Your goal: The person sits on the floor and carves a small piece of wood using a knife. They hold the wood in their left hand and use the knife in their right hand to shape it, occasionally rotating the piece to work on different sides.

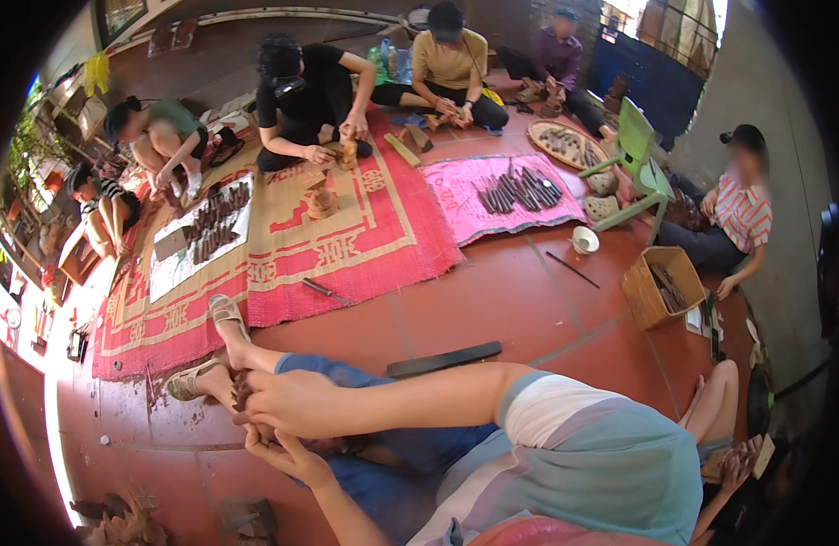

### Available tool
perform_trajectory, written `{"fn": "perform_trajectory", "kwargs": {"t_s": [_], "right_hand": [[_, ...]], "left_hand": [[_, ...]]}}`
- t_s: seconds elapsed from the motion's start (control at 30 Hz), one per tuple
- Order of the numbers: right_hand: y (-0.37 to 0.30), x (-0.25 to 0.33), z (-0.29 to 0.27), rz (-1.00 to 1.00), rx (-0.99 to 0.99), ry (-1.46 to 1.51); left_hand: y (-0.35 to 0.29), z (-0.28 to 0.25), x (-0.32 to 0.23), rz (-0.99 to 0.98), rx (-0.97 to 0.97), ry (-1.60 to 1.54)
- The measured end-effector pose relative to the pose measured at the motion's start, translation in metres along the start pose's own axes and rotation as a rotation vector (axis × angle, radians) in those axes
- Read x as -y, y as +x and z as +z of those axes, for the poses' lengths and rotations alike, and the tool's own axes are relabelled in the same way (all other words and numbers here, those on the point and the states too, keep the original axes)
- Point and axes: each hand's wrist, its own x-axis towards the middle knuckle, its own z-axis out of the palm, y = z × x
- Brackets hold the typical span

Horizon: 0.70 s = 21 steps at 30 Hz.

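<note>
My right hand (297,400) reaches in from the right, its fingers closed on a small ridged dark brown piece (240,395). Just below it, my left hand (294,458) has its fingers curled up against the underside of the same piece; their tips are partly hidden by the right hand. Both hands are over my outstretched legs in blue shorts (333,367), close to my sandalled feet (196,380). A long flat dark bar (444,359) lies on the tiles beyond my right forearm.
Patterned red mats (347,279) and a pink cloth (447,182) bear dark brown pieces (520,189). A knife-like tool (325,289) lies at the mat's edge. Right are a cardboard box (649,308), a bowl (583,240) and a green chair (633,136). Several people sit around; brown lumps (119,526) lie lower left.
</note>
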Motion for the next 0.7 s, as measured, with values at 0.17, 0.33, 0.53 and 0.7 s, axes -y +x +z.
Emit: {"fn": "perform_trajectory", "kwargs": {"t_s": [0.17,0.33,0.53,0.7], "right_hand": [[0.003,0.002,-0.009,0.348,0.246,0.757],[-0.005,-0.002,0.0,0.065,0.142,0.067],[-0.014,0.014,-0.019,0.38,0.165,0.228],[-0.005,-0.004,0.016,0.07,0.135,-0.468]], "left_hand": [[0.003,-0.008,0.001,-0.02,0.0,-0.05],[0.003,0.004,0.0,-0.008,-0.054,0.053],[0.003,-0.007,0.012,-0.026,-0.037,-0.031],[0.001,0.003,0.004,0.029,-0.029,0.08]]}}
